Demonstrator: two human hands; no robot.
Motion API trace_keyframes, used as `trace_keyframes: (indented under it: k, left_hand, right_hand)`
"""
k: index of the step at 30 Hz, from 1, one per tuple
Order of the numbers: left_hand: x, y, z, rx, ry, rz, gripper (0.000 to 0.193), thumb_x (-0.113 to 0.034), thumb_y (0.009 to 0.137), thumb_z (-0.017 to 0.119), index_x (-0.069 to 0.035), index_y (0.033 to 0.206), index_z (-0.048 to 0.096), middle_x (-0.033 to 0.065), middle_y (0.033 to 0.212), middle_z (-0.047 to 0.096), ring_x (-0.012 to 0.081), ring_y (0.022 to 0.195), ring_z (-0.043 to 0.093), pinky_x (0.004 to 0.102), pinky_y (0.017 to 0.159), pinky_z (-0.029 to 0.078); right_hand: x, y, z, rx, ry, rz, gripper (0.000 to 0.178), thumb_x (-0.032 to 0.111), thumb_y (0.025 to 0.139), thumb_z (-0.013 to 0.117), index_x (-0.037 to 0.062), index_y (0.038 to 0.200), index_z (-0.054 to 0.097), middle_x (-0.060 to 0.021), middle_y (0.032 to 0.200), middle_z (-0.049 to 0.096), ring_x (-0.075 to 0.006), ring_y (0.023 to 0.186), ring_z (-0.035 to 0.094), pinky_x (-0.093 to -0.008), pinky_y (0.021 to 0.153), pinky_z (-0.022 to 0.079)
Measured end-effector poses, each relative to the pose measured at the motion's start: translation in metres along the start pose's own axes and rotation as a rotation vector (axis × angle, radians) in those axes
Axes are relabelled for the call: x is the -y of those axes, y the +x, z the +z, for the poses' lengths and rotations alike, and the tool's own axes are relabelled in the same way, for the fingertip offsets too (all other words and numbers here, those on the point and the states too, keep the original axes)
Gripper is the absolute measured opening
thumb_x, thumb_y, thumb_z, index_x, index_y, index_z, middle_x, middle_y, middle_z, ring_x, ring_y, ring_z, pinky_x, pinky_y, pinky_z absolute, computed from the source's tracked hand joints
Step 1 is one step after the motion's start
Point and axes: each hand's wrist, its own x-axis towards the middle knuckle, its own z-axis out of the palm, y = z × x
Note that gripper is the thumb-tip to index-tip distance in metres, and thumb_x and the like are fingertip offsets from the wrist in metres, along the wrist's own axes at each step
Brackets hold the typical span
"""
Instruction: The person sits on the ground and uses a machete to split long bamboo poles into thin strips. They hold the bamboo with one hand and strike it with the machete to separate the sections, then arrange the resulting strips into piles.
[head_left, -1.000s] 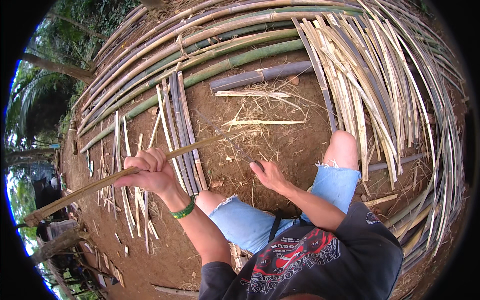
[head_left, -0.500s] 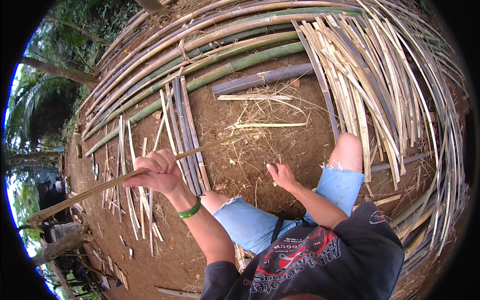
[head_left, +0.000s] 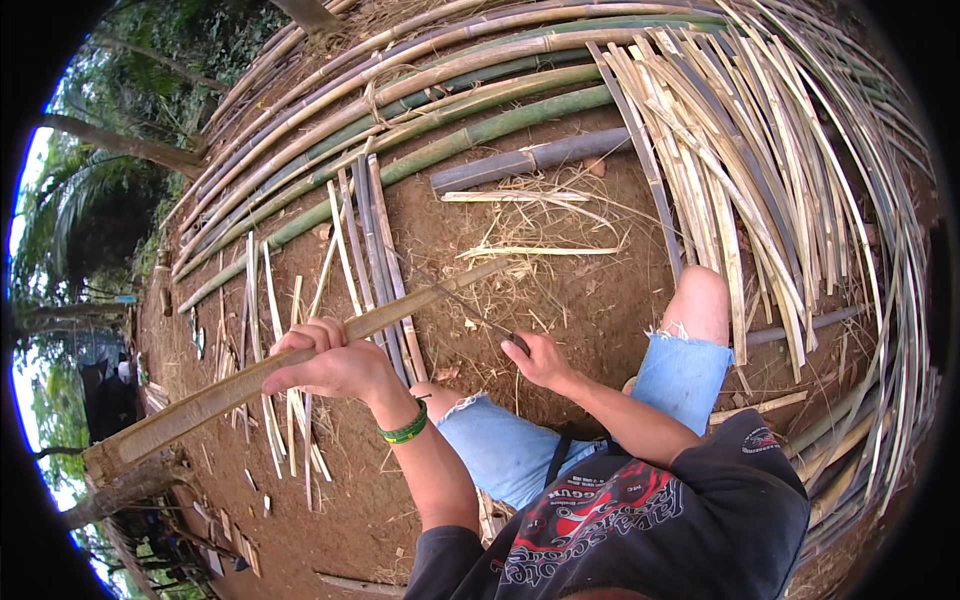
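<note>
A long split bamboo strip (head_left: 190, 412) slants across the left half of the view, its broad inner face showing. My left hand (head_left: 335, 365) is closed round its middle, a green and yellow band on the wrist. In my right hand (head_left: 543, 362), fingers wrapped round a dark handle, is a knife (head_left: 482, 317). Its thin blade points up and left, and its tip end meets or overlaps the strip between my left hand and the strip's far end. Whether the edge touches the bamboo I cannot tell. Beneath the far end lie pale bamboo shavings (head_left: 520, 225) on the soil.
Split bamboo strips (head_left: 720, 180) are piled at the right. Long bamboo poles (head_left: 480, 75) lie across the back, with a short dark bamboo length (head_left: 535, 158) before them. More strips (head_left: 375, 260) rest on the ground left of my knees. Trees (head_left: 130, 148) stand at the far left.
The bamboo strip has turned so its broad face shows, and its far end has shifted right. My right hand has moved slightly left, bringing the knife blade up to the strip.
</note>
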Motion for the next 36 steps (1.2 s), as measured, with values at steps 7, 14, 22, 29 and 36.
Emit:
trace_keyframes:
  k: [7,14,22,29,36]
  left_hand:
    - [0.005,0.005,0.006,-0.034,0.041,-0.018,0.068,-0.079,0.088,0.017,-0.014,0.069,0.027,-0.0041,0.053,0.021,0.0076,0.045,0.02,0.0223,0.041,0.016]
    - [0.003,0.001,0.005,-0.026,0.036,-0.047,0.069,-0.08,0.088,0.017,-0.014,0.069,0.027,-0.0039,0.053,0.02,0.0081,0.045,0.021,0.0224,0.042,0.017]
    - [0.007,0.014,-0.008,-0.082,0.074,-0.02,0.069,-0.08,0.088,0.016,-0.014,0.069,0.026,-0.004,0.053,0.019,0.0082,0.045,0.02,0.0227,0.042,0.016]
    - [0.011,0.012,-0.013,0.19,-0.152,-0.14,0.069,-0.079,0.087,0.014,-0.016,0.065,0.029,-0.0041,0.05,0.021,0.0084,0.043,0.02,0.0238,0.04,0.014]
    - [0.035,0.042,-0.045,1.223,-0.931,-0.263,0.066,-0.066,0.089,0.046,-0.011,0.054,0.05,-0.0025,0.041,0.044,0.0091,0.033,0.039,0.0205,0.031,0.03]
  right_hand:
    - [-0.103,0.02,-0.005,-0.121,-0.263,0.407,0.064,0.054,0.095,0.049,-0.0061,0.083,0.065,-0.0273,0.069,0.063,-0.0446,0.074,0.065,-0.0514,0.067,0.049]
    - [-0.115,0.005,-0.006,-0.162,-0.3,0.224,0.056,0.05,0.095,0.051,-0.002,0.077,0.062,-0.0236,0.066,0.061,-0.043,0.066,0.063,-0.0502,0.063,0.048]
    - [-0.081,-0.003,-0.004,-0.048,-0.226,0.267,0.061,0.053,0.094,0.049,-0.0047,0.084,0.066,-0.029,0.075,0.064,-0.0456,0.08,0.065,-0.0529,0.071,0.049]
    - [-0.119,0.016,-0.03,-0.095,-0.296,0.651,0.074,0.062,0.093,0.043,-0.0073,0.088,0.068,-0.0334,0.091,0.065,-0.0459,0.096,0.064,-0.0513,0.083,0.049]
    - [-0.003,-0.033,-0.037,-0.002,-0.099,0.12,0.052,0.046,0.095,0.053,-0.0025,0.079,0.062,-0.0232,0.063,0.057,-0.039,0.061,0.059,-0.0467,0.059,0.043]
